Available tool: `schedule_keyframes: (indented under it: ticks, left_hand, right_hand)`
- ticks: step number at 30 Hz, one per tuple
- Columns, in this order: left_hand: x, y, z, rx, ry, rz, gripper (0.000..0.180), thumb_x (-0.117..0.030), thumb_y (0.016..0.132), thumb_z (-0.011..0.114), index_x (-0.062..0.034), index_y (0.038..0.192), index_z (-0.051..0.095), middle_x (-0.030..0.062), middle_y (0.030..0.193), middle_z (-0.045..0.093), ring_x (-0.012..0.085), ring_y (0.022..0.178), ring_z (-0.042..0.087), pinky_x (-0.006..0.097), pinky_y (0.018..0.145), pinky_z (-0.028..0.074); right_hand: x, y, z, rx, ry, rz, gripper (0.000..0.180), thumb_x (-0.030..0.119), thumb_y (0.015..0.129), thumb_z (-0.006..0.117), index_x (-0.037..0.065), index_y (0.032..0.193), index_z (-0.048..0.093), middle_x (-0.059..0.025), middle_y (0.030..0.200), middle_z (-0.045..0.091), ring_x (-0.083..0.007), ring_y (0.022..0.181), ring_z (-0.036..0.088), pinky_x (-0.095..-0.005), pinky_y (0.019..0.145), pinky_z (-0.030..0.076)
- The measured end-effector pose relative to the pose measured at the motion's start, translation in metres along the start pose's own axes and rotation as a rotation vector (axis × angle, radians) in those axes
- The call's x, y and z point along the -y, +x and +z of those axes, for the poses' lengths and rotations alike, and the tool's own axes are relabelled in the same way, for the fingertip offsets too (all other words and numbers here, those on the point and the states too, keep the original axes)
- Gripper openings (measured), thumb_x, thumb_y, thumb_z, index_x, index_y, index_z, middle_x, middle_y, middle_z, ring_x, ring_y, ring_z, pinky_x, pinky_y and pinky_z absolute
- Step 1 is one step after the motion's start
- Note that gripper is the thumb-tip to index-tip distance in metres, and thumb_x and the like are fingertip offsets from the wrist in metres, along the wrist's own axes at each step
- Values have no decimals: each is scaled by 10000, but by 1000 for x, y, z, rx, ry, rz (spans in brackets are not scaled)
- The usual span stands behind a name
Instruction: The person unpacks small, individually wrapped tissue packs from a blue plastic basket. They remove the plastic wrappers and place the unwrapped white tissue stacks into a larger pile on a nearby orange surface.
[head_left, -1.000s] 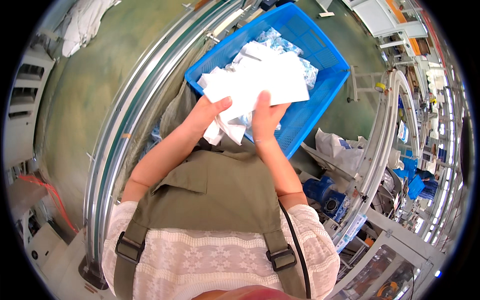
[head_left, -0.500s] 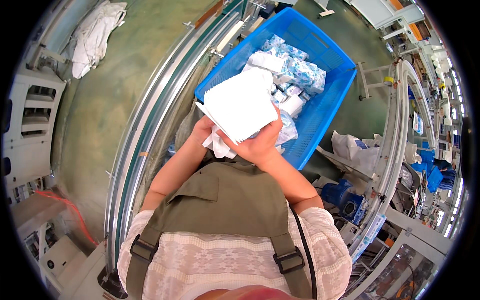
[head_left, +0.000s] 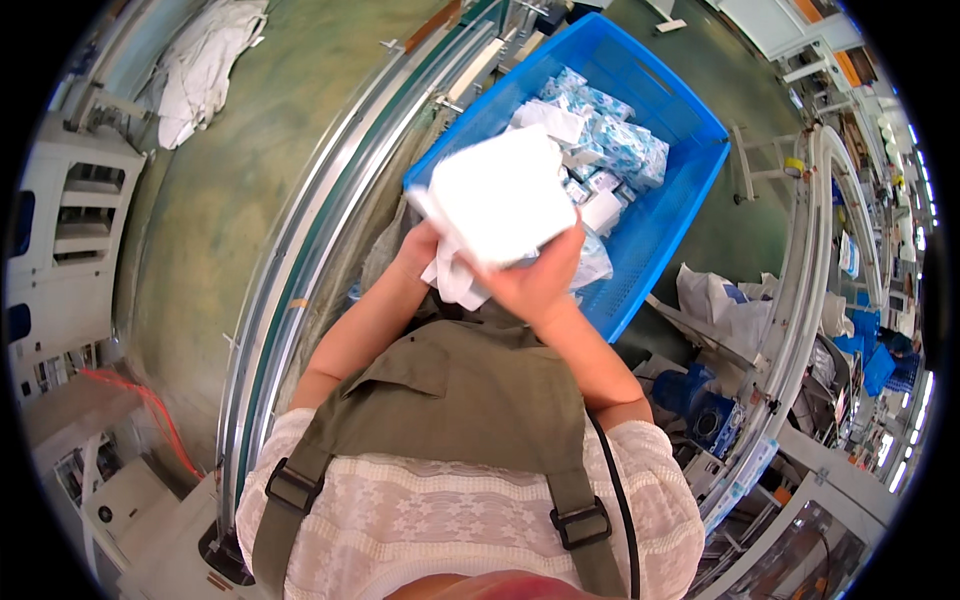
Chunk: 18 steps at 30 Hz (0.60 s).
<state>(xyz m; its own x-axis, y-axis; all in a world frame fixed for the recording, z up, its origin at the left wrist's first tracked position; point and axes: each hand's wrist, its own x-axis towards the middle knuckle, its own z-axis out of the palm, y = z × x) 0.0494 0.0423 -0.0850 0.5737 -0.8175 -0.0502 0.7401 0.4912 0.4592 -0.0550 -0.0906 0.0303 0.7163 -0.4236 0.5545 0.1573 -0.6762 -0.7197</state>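
A squarish white stack, apparently paper, blurred at its edges, is pinched by the partly hidden fingers of the left hand and right hand at a blue plastic basket's near end.

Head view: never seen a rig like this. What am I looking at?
No robot here: these are a person's bare hands, seen from above by the left of two fisheye cameras worn on their head. The lens bends straight edges, like the metal rail at left.

The right hand grips a white bundle by its lower right; motion blur hides its detail. The left hand is at its lower left, fingers mostly hidden.

Beyond is a blue basket holding blue-and-white packages. Below is the wearer's olive apron.
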Motion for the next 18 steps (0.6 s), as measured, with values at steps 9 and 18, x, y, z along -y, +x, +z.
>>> schedule_keyframes:
  ticks: [9, 18]
  left_hand:
    - [-149, 49, 13, -409, 49, 336, 471, -302, 905, 635, 0, 1245, 512, 151, 1132, 643, 297, 981, 660, 422, 787, 581]
    - [-165, 35, -115, -936, 287, 18, 391, -219, 946, 541, -34, 1288, 511, 165, 1237, 605, 304, 1086, 617, 431, 921, 512]
  right_hand:
    - [-42, -11, -19, 22, -22, 380, 590, 248, 678, 838, -1, 1123, 543, -136, 1051, 583, -258, 973, 577, -348, 866, 466]
    - [-54, -21, -15, 87, 55, 451, 551, 218, 691, 832, 0, 1117, 559, -135, 1084, 584, -245, 1020, 567, -348, 920, 446]
